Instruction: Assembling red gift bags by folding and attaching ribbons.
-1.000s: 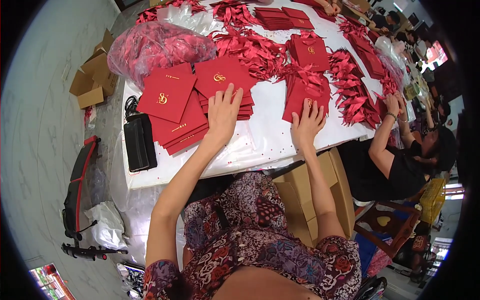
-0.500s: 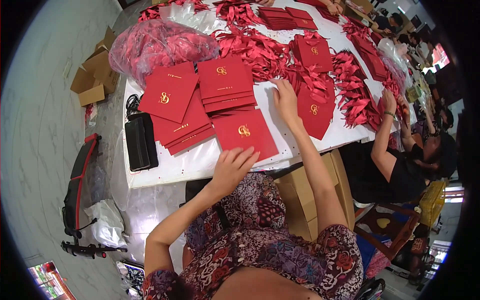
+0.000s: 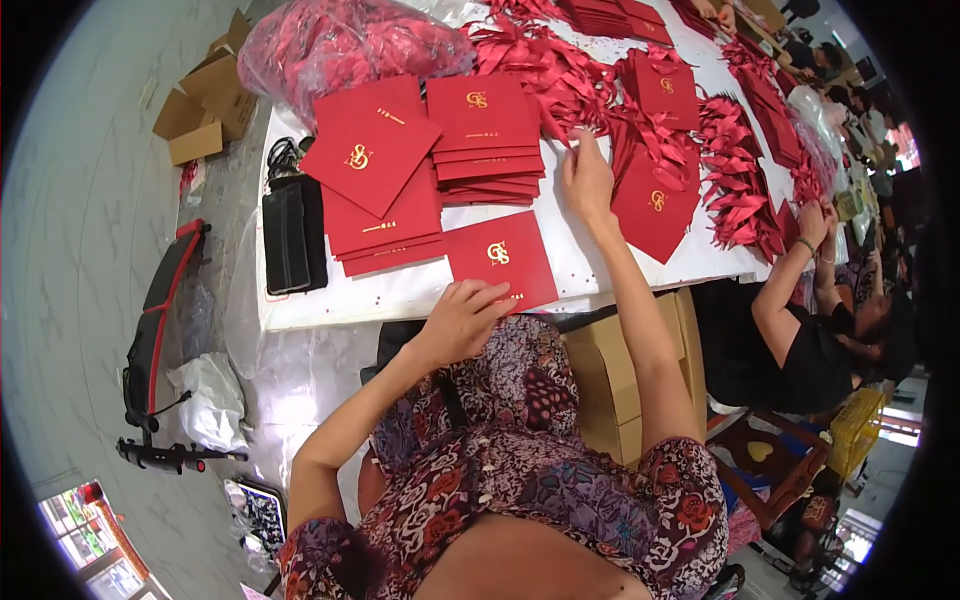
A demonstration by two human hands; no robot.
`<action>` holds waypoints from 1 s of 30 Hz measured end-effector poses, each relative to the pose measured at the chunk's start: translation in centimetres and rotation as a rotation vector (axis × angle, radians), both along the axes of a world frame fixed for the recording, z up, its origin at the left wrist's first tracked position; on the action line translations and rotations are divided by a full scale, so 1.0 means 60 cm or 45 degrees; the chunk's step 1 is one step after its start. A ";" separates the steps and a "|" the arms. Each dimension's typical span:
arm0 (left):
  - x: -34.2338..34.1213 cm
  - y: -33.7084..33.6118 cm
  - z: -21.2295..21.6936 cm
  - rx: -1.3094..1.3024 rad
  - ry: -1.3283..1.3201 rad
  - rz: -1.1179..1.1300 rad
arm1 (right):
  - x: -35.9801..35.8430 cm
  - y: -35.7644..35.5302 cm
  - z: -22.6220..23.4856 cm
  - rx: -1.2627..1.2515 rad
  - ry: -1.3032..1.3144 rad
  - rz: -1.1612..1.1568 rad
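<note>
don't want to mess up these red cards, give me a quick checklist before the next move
1. Left hand on the near red card: ok, fingers lie over its front edge.
2. Near card's gold emblem uncovered: ok, it faces up in plain sight.
3. Near card fully on the table: cannot tell, it lies right by the front edge.
4. Right hand gripping a ribbon: cannot tell, fingertips are at the ribbon pile.
5. Left card stack squared up: not ok, its top card sits askew.
</note>
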State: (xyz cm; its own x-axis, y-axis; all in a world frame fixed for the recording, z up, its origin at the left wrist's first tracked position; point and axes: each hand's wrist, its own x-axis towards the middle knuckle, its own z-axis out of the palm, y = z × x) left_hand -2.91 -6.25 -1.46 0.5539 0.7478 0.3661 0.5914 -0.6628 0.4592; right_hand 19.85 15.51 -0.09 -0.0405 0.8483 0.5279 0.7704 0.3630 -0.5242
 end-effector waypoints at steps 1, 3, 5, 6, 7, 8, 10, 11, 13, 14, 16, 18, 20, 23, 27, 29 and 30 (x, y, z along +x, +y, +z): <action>-0.001 0.001 0.002 -0.006 -0.005 0.001 | 0.008 -0.028 0.005 -0.006 -0.005 0.001; -0.006 0.006 0.018 -0.026 -0.107 -0.037 | 0.026 -0.073 0.011 -0.161 0.181 0.150; -0.023 0.017 0.025 0.091 -0.162 0.023 | 0.029 -0.107 0.006 -0.185 0.326 0.155; -0.035 0.019 0.029 0.083 -0.267 0.113 | 0.032 -0.116 0.005 -0.202 0.470 0.148; -0.041 0.021 0.033 0.075 -0.369 0.205 | 0.036 -0.117 0.004 -0.206 0.470 0.147; -0.044 0.020 0.038 0.169 -0.434 0.292 | 0.043 -0.118 0.004 -0.173 0.387 0.152; -0.058 0.020 0.048 0.201 -0.386 0.366 | 0.052 -0.113 0.000 -0.139 0.303 0.147; -0.066 0.020 0.051 0.238 -0.335 0.444 | 0.052 -0.101 -0.003 -0.119 0.288 0.134; -0.074 0.037 0.053 0.231 -0.321 0.486 | 0.047 -0.073 -0.007 -0.094 0.272 0.123; -0.077 0.043 0.051 0.262 -0.303 0.498 | 0.041 -0.056 -0.011 -0.105 0.210 0.104; -0.079 0.050 0.046 0.273 -0.257 0.502 | 0.025 -0.020 -0.016 -0.182 0.094 0.038; -0.078 0.053 0.046 0.279 -0.191 0.476 | 0.011 0.008 -0.018 -0.132 -0.030 -0.044; -0.078 0.055 0.031 0.268 -0.095 0.474 | 0.006 0.029 -0.020 -0.086 -0.162 -0.113; -0.079 0.058 0.019 0.328 -0.065 0.451 | 0.017 0.041 -0.028 0.026 -0.321 -0.055; -0.093 0.053 0.018 0.411 -0.035 0.529 | -0.004 -0.034 -0.010 -0.008 -0.149 -0.044; -0.089 0.048 0.017 0.385 -0.050 0.533 | 0.015 -0.075 -0.011 -0.073 -0.121 -0.056; -0.088 0.047 0.014 0.380 -0.038 0.511 | 0.028 -0.097 -0.010 -0.138 -0.088 -0.066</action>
